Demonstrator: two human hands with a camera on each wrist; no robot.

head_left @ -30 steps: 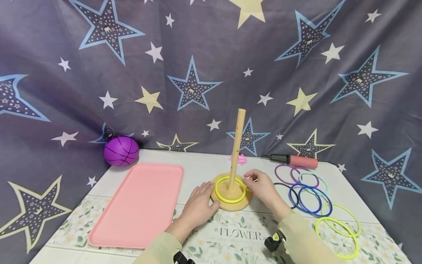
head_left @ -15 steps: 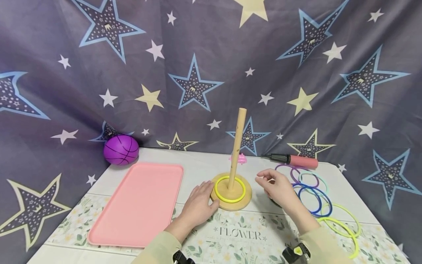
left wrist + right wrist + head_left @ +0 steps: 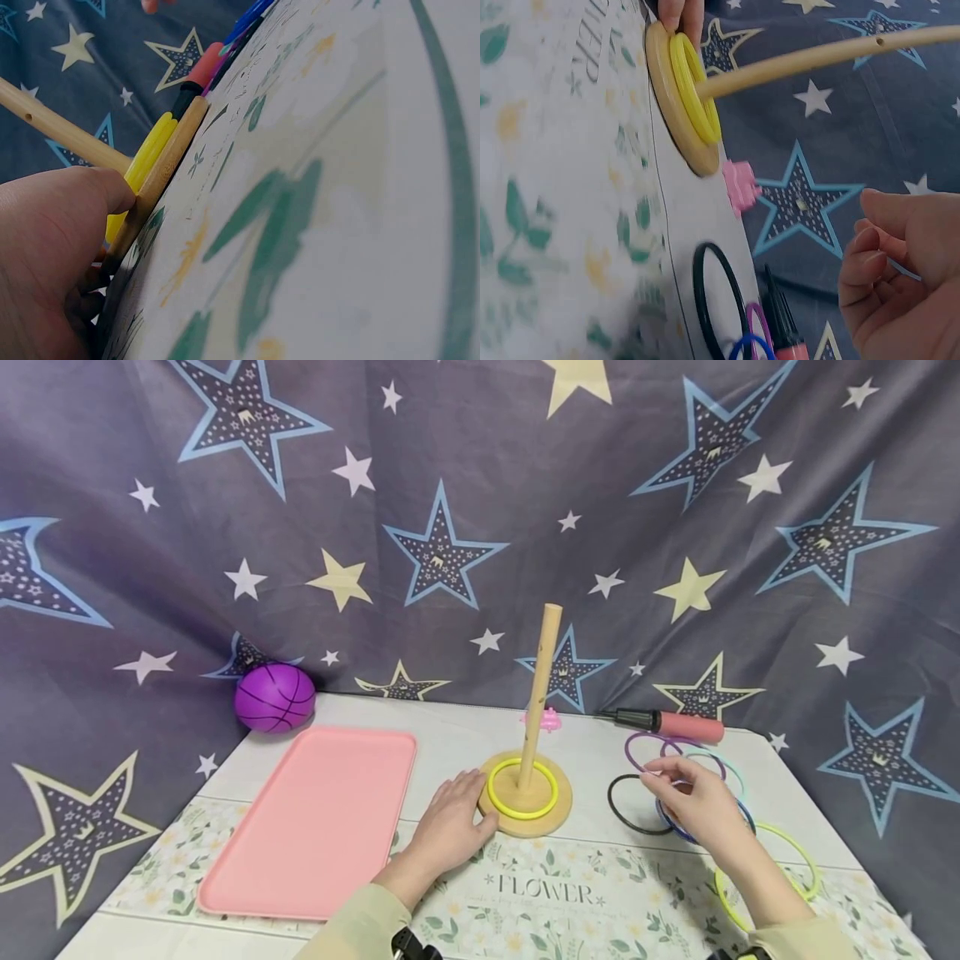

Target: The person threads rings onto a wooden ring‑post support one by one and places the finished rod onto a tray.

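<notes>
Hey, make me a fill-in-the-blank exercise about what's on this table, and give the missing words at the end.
The ring around the wooden post is ____.
The ____ hand touches the post's round base.
The ball near the pink tray is ____.
The large word printed on the tabletop reads ____.

Missing words: yellow; left; purple; FLOWER.

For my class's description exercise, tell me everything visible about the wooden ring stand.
The stand looks like pale wood: a straight round post with a few dark spots rises from a thick round base. It stands upright on the table, right of the pink tray. At least one yellow ring lies on the base, around the post's foot. The left hand touches the base's edge; the right hand is apart from it.
</notes>
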